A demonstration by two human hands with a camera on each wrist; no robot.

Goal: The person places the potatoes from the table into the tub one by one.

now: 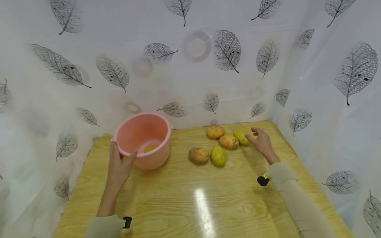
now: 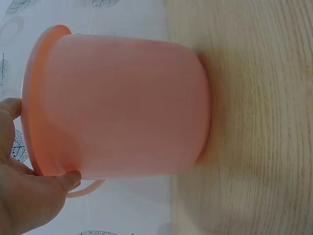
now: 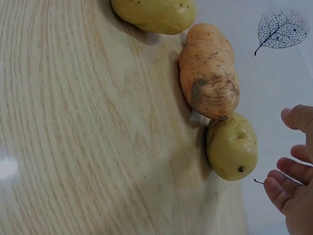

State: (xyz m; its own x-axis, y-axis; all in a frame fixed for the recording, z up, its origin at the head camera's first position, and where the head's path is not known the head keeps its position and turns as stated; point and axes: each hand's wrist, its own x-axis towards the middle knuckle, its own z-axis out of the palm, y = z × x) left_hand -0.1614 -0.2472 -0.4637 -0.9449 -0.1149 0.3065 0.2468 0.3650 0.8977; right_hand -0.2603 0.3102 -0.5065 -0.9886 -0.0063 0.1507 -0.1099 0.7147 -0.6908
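Observation:
A pink plastic bucket (image 1: 153,158) stands upright at the table's back left, with something yellow (image 1: 150,148) partly visible inside. My left hand (image 1: 117,165) holds its near-left rim, thumb and fingers spread along the edge; in the left wrist view a finger and the thumb (image 2: 68,180) lie on the rim. My right hand (image 1: 261,143) hovers at the right, fingers loosely bent and holding nothing. Close to its fingertips lies a greenish-yellow potato (image 3: 232,147), touching a brown potato (image 1: 229,141). Another brown potato (image 1: 215,132) sits behind that one.
Nearer the front, a brown potato (image 1: 198,155) and a greenish potato (image 1: 218,156) lie side by side, between the bucket and my right hand. A white curtain (image 1: 196,79) printed with leaves hangs behind the wooden table (image 1: 166,198) and along both sides.

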